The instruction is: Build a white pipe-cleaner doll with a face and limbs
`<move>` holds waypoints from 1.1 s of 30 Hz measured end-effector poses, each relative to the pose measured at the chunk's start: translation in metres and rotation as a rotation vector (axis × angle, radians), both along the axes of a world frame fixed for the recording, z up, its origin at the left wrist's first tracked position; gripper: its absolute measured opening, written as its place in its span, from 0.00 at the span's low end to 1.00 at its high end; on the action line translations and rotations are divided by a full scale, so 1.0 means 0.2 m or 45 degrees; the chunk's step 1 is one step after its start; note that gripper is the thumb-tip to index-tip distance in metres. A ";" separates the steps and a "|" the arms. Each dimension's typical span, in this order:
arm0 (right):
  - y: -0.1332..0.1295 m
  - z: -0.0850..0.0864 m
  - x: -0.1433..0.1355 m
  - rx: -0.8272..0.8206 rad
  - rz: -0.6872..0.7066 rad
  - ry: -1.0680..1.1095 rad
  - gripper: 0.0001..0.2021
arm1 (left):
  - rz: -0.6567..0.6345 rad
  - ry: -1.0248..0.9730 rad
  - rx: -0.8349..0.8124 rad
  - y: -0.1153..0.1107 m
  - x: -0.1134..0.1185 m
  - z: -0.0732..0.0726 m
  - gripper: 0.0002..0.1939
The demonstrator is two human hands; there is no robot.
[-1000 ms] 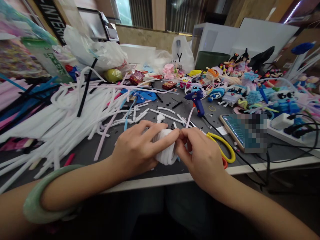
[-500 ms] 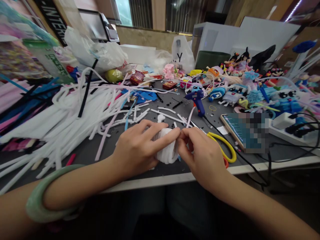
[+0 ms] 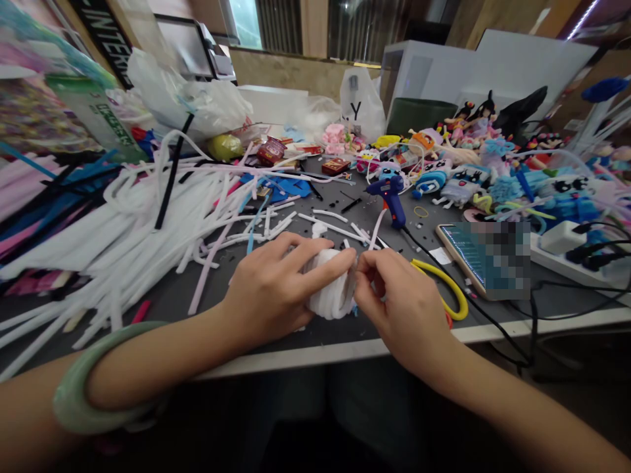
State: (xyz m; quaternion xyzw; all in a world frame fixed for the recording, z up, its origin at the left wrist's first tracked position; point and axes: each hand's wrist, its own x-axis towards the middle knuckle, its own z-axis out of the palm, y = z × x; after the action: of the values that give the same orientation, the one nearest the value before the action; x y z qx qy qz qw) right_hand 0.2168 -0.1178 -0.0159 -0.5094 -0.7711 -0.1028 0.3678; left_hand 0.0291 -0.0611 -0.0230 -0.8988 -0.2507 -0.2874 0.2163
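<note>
A white coil of wound fuzzy pipe cleaners (image 3: 331,295) is held near the table's front edge. My left hand (image 3: 276,282) wraps round it from the left, with the index finger stretched across its top. At the coil's right side my right hand (image 3: 401,299) is closed in a pinch; whatever lies between thumb and fingertips is hidden. Yellow-handled scissors (image 3: 451,295) lie partly behind the right hand. Short white pipe cleaner pieces (image 3: 328,222) are scattered just beyond the coil.
A large heap of white pipe cleaners (image 3: 128,223) covers the left side. A blue glue gun (image 3: 392,197) stands beyond my hands, its cord running right. A phone (image 3: 473,263) and a power strip (image 3: 566,259) lie at right. Several fuzzy dolls (image 3: 463,184) crowd the back right.
My right hand has shifted very slightly to the right, its fingertips now a little away from the left index fingertip. The left hand keeps its hold on the coil.
</note>
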 end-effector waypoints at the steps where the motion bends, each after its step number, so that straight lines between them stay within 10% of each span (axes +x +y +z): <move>1: 0.00 0.00 0.00 -0.004 -0.002 0.002 0.07 | -0.003 0.001 -0.005 0.00 0.00 0.00 0.30; 33: 0.02 0.01 0.04 -0.108 0.027 -0.018 0.04 | -0.043 0.025 -0.232 0.00 0.01 0.00 0.29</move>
State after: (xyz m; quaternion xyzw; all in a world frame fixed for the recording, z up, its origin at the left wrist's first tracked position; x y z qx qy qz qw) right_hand 0.2254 -0.1128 -0.0130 -0.5155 -0.7828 -0.0697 0.3415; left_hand 0.0307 -0.0610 -0.0234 -0.9216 -0.2583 -0.2581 0.1314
